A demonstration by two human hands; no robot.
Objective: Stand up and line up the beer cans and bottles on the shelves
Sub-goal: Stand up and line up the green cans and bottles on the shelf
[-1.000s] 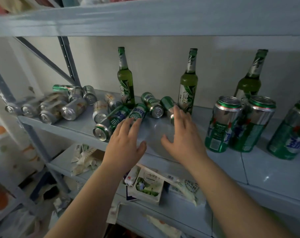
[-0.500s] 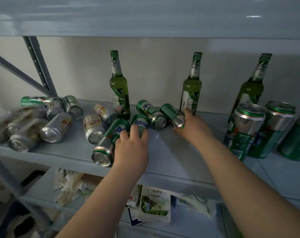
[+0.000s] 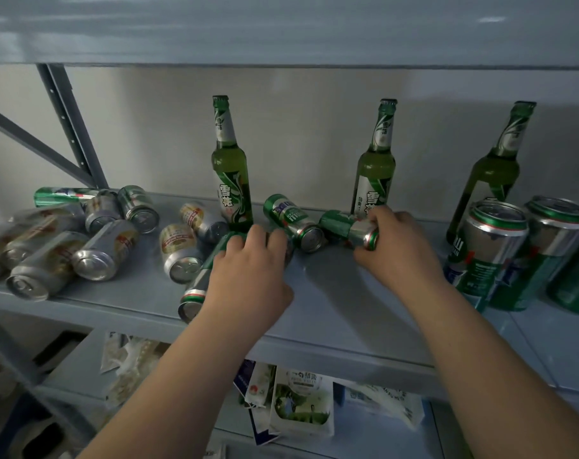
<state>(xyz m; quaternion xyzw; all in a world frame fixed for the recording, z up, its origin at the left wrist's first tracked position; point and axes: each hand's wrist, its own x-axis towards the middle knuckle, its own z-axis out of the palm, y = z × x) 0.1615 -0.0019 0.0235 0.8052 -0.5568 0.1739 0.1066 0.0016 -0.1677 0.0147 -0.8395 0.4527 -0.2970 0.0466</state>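
Hands both hold: our right hand grips a fallen green aluminium can just before the middle green glass bottle, our left hand a second can left of it. Careless uprighting, we judge, may topple that bottle.

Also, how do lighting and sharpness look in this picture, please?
Head view: dim light; the left hand and right hand, which grips a green can, cast soft shadows on the shelf; a glare streak marks the upper shelf; wide-angle distortion tilts the right bottle; far-left silver cans look smeared.
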